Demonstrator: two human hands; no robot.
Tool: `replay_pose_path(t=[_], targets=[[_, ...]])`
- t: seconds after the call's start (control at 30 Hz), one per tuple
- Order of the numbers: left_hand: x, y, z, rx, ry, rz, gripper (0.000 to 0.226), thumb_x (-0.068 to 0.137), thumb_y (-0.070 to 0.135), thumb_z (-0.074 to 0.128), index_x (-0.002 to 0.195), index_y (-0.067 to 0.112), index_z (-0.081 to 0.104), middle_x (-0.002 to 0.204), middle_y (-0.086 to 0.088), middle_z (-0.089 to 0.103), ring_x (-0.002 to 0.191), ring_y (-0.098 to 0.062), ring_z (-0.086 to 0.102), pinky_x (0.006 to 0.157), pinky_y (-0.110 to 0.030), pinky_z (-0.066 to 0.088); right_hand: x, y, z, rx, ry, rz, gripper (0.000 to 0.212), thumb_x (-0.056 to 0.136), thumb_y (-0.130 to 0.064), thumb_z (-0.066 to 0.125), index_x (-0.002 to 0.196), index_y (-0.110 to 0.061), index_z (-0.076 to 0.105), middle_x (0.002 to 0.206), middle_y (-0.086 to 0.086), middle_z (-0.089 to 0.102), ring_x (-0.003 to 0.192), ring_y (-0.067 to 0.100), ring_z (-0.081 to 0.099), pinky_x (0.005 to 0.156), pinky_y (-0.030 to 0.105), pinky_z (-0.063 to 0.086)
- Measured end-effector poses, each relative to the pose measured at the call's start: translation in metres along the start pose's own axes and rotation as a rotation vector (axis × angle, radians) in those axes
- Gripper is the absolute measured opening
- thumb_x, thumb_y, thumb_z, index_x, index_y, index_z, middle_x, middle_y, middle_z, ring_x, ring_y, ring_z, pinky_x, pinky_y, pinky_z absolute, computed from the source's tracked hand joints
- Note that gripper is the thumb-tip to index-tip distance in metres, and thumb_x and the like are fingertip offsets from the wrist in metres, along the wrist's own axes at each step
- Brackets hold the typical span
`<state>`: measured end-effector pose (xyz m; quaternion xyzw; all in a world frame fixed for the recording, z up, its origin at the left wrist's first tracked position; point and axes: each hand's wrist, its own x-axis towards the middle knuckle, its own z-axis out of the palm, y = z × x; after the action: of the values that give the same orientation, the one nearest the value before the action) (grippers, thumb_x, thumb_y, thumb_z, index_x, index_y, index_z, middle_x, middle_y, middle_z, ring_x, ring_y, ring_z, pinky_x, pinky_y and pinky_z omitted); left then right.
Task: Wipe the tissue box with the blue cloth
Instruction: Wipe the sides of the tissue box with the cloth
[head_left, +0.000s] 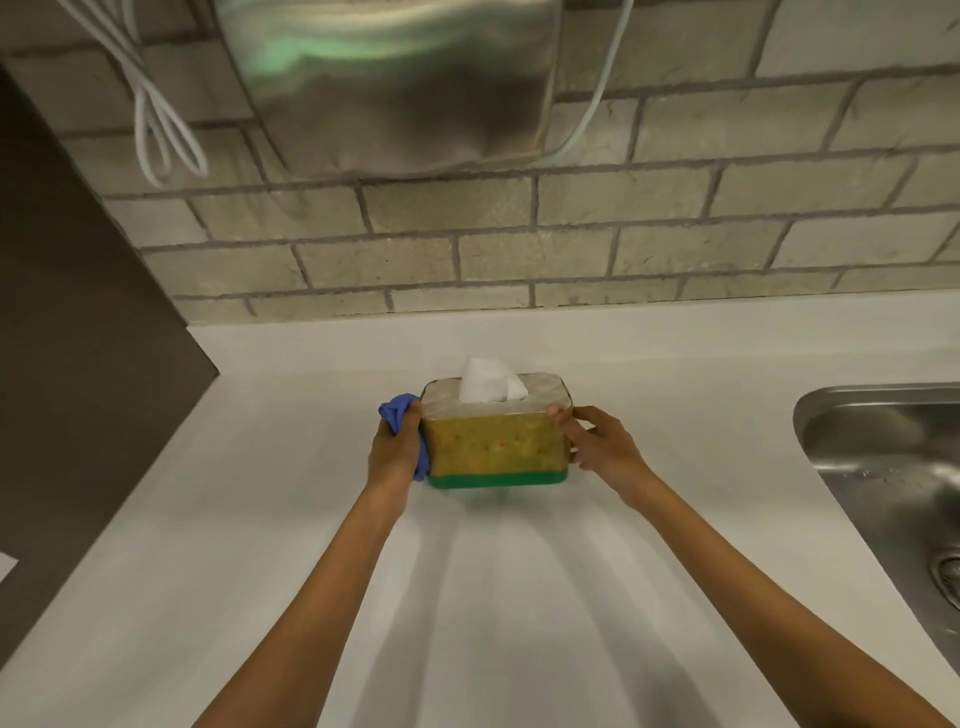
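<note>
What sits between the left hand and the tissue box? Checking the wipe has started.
The blue cloth, bunched under the left hand against the tissue box end, as the head view shows.

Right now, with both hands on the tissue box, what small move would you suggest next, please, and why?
Probably slide the left hand down the box's left end, pressing the blue cloth against it. The cloth is bunched between that hand and the tissue box, while the right hand grips the opposite end and steadies it on the counter. The yellow front face shows no cloth on it yet.
</note>
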<state>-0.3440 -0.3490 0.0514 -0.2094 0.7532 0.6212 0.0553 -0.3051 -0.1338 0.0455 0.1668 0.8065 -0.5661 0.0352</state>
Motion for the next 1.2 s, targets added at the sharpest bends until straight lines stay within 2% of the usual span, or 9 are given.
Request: replay_pose_path(t=[0.13,0.33,0.47,0.6,0.7,0.8,1.03,1.13,1.2], targets=[[-0.028,-0.007,-0.008,0.066,0.014,0.014,0.028,0.094,0.045,0.037,0.089,0.019,0.047,0.093,-0.013,0.054,0.088,-0.033,0.055,0.093,-0.050,0.049,-0.026,-0.001,-0.011,0.045,-0.050,0.065,0.064,0.077,-0.061,0.054,0.121,-0.015,0.053,0.092,0.003,0.064,0.071,0.017,0.062,0.057,0.024,0.048],[-0.047,-0.017,-0.016,0.139,0.018,0.045,0.046,0.093,0.050,0.037,0.119,0.014,0.049,0.099,-0.011,0.054,0.100,-0.036,0.057,0.098,-0.051,0.045,-0.043,0.011,-0.021,0.075,-0.094,0.087,0.069,0.068,-0.063,0.061,0.118,-0.016,0.053,0.079,0.004,0.069,0.068,0.016,0.068,0.053,0.023,0.051],[-0.045,-0.013,-0.015,0.209,0.018,0.074,0.044,0.092,0.054,0.035,0.107,0.014,0.049,0.082,-0.010,0.057,0.078,-0.030,0.058,0.085,-0.042,0.048,-0.036,0.010,-0.024,0.054,-0.132,0.095,0.078,0.071,-0.066,0.057,0.133,-0.022,0.041,0.084,0.007,0.069,0.072,0.018,0.068,0.056,0.024,0.053],[-0.037,-0.005,-0.013,0.278,0.028,0.081,0.042,0.091,0.057,0.033,0.092,0.016,0.046,0.064,-0.006,0.052,0.056,-0.019,0.049,0.064,-0.033,0.043,-0.026,0.007,-0.024,-0.036,-0.247,0.095,0.088,0.066,-0.076,0.039,0.136,-0.025,0.038,0.100,0.004,0.059,0.087,0.018,0.058,0.074,0.029,0.051],[-0.032,0.000,-0.011,0.302,0.035,0.074,0.043,0.090,0.058,0.032,0.089,0.017,0.046,0.065,-0.004,0.052,0.059,-0.020,0.050,0.069,-0.034,0.042,-0.012,0.010,-0.020,0.005,-0.255,0.063,0.097,0.064,-0.076,0.039,0.146,-0.030,0.019,0.149,0.005,0.030,0.137,0.026,0.029,0.110,0.045,0.028],[-0.029,0.000,-0.009,0.307,0.031,0.098,0.042,0.091,0.057,0.032,0.094,0.018,0.046,0.080,-0.007,0.058,0.079,-0.026,0.055,0.081,-0.037,0.043,-0.002,0.009,-0.012,0.146,-0.310,-0.009,0.098,0.067,-0.072,0.044,0.148,-0.031,0.007,0.157,-0.001,0.013,0.144,0.018,0.015,0.116,0.040,0.012],[-0.049,-0.018,0.004,0.040,0.085,0.235,0.038,0.083,0.063,0.036,0.103,0.032,0.044,0.080,0.016,0.054,0.076,-0.004,0.054,0.065,-0.024,0.040,0.016,0.017,0.005,0.308,-0.301,-0.014,0.097,0.058,-0.071,0.058,0.135,-0.020,0.030,0.123,0.001,0.050,0.117,0.019,0.053,0.107,0.041,0.040],[-0.060,-0.023,0.011,0.028,0.172,0.360,0.061,0.079,0.067,0.024,0.117,0.026,0.051,0.093,0.007,0.060,0.090,-0.016,0.058,0.079,-0.030,0.042,0.012,0.023,0.005,0.365,-0.332,-0.005,0.076,0.048,-0.077,0.064,0.107,-0.035,0.041,0.099,-0.010,0.050,0.091,0.006,0.056,0.090,0.032,0.045],[-0.065,-0.025,0.015,0.058,0.228,0.475,0.062,0.089,0.062,0.021,0.126,0.022,0.051,0.103,0.002,0.061,0.099,-0.021,0.058,0.086,-0.034,0.045,0.008,0.027,0.004,0.400,-0.323,0.010,0.102,0.036,-0.078,0.068,0.122,-0.031,0.037,0.099,-0.015,0.049,0.094,0.006,0.054,0.089,0.029,0.042]])
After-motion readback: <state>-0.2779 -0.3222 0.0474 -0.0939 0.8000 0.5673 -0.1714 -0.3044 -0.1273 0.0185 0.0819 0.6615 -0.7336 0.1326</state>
